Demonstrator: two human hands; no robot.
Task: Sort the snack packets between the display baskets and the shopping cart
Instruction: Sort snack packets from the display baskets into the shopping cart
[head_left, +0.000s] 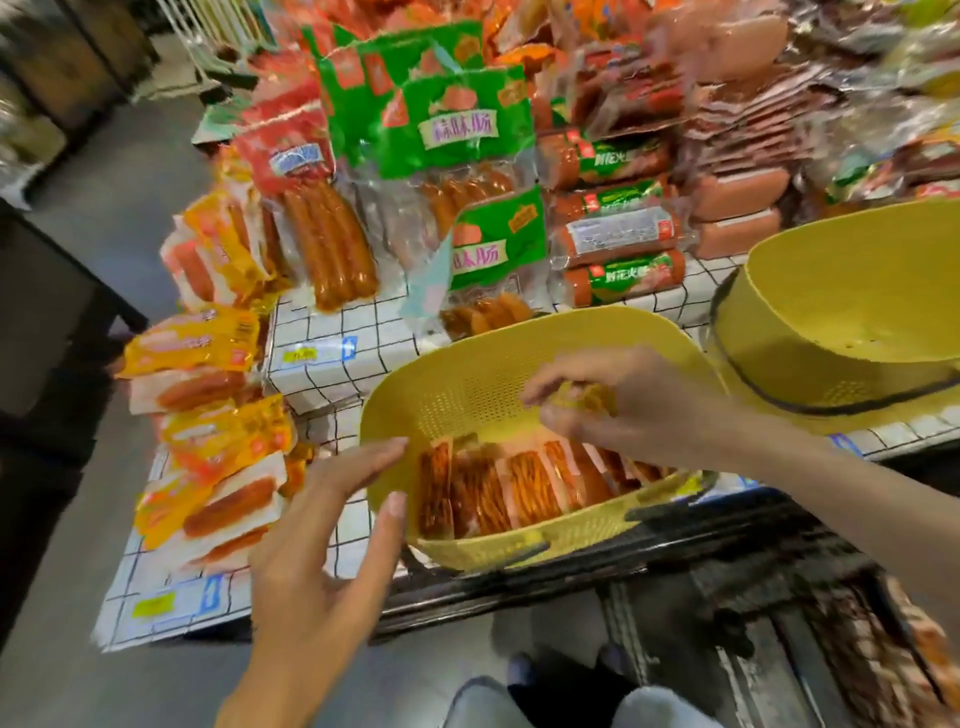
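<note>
A yellow perforated basket stands tilted at the shelf's front edge, with several orange snack packets standing in a row along its near wall. My right hand hovers over the basket and pinches a small yellowish packet between thumb and fingers. My left hand is at the basket's left rim with straight, spread fingers and holds nothing. A second yellow basket sits to the right and looks empty. The dark shopping cart is below the shelf at lower right.
Sausage packs in green, red and yellow-orange wrappers crowd the checked shelf behind and left of the basket. Stacked ham rolls stand at the back. A dark fixture borders the grey floor on the left.
</note>
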